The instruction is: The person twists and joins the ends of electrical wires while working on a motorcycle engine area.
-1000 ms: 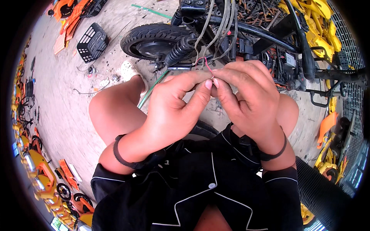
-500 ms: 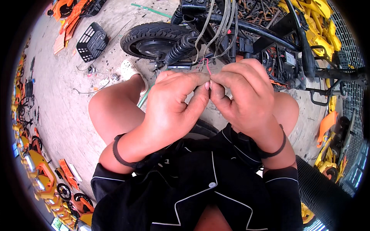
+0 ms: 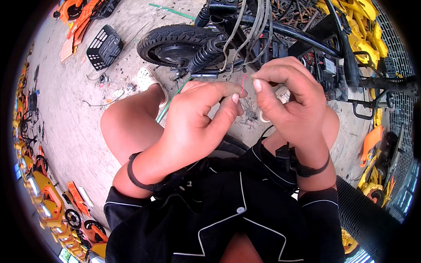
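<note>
My left hand [image 3: 195, 118] pinches a thin red wire [image 3: 243, 82] between thumb and index finger at the middle of the view. My right hand [image 3: 294, 105] is raised just right of it, thumb and index fingertip close together near the wire's upper end; what they hold, if anything, is too small to make out. Beyond both hands stands a black vehicle frame [image 3: 289, 33] with a coil shock [image 3: 206, 55], a wheel [image 3: 160, 50] and grey cables [image 3: 230, 41] hanging down.
A black slotted basket [image 3: 104, 46] lies on the concrete floor [image 3: 70, 131]. Orange and yellow body panels [image 3: 364, 35] are piled along both sides. A green strip [image 3: 173, 11] lies behind the wheel. A black ribbed object [image 3: 359, 212] is at lower right.
My hands, together earlier, are now apart: my right hand has moved right and up, while my left keeps pinching at the red wire. A shoe shows between them now.
</note>
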The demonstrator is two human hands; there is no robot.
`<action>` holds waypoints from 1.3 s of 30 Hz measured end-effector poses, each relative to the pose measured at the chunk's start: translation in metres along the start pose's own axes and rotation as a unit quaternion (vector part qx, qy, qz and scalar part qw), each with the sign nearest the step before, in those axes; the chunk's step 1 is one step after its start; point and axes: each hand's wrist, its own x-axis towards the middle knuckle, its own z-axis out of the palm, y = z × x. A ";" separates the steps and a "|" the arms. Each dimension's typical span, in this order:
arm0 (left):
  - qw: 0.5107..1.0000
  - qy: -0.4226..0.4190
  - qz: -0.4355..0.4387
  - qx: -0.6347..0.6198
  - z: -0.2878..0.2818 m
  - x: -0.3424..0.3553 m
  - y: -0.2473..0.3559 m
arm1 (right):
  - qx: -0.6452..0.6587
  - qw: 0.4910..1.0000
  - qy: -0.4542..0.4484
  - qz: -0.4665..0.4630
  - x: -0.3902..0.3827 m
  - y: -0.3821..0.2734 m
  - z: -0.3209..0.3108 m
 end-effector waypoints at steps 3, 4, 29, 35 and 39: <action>0.982 0.004 -0.099 -0.158 0.004 -0.003 0.001 | -0.022 0.999 -0.035 -0.013 0.001 -0.004 -0.002; 0.976 0.005 -0.117 -0.184 0.004 -0.003 0.002 | -0.033 0.998 -0.050 -0.025 0.002 -0.005 -0.002; 0.980 0.109 0.063 0.151 0.020 0.001 -0.009 | -0.164 0.984 0.008 -0.068 -0.010 -0.009 0.020; 0.981 0.075 0.055 0.172 0.012 -0.004 -0.002 | -0.154 0.984 0.031 -0.084 -0.010 -0.010 0.023; 0.981 0.071 0.079 0.161 0.008 -0.002 -0.003 | -0.155 0.983 0.048 -0.089 -0.010 -0.012 0.023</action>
